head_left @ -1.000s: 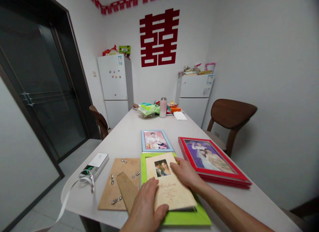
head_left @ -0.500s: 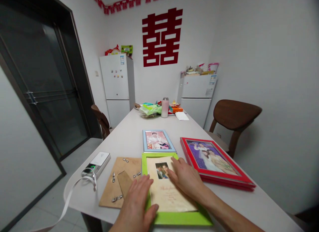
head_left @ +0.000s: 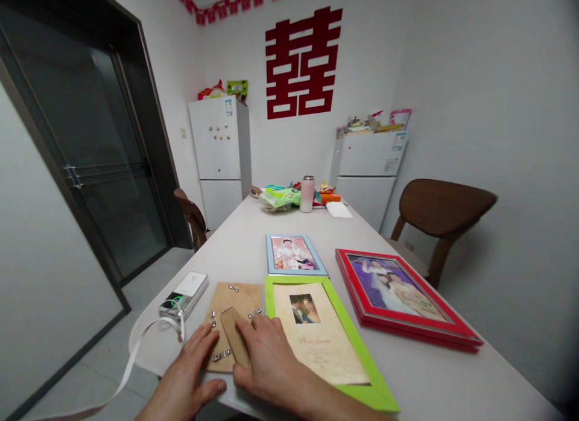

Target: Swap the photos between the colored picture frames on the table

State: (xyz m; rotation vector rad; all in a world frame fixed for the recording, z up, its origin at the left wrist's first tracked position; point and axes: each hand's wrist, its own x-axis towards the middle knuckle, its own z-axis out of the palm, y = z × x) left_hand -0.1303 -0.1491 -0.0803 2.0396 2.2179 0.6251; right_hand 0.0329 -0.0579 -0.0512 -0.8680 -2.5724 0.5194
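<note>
Both hands rest on a brown cardboard frame backing (head_left: pixel 231 301) with metal clips and a fold-out stand, lying at the table's near edge. My left hand (head_left: pixel 190 373) lies at its near left corner, fingers spread flat. My right hand (head_left: pixel 266 360) covers its right side, fingers laid over the stand strip. Just to the right lies a green photo frame (head_left: pixel 344 312) with a beige printed insert (head_left: pixel 321 342) bearing a small photo set in it.
A small blue frame (head_left: pixel 294 254) lies behind the green one; a stack of red frames (head_left: pixel 402 297) lies to the right. A white device (head_left: pixel 184 293) with a strap sits left. Snacks and a pink bottle (head_left: pixel 307 194) stand at the white table's (head_left: pixel 253 240) far end. Chairs flank it.
Both hands left the beige insert, now lying flat in the green frame, and moved left onto the cardboard backing. The view shifted slightly left.
</note>
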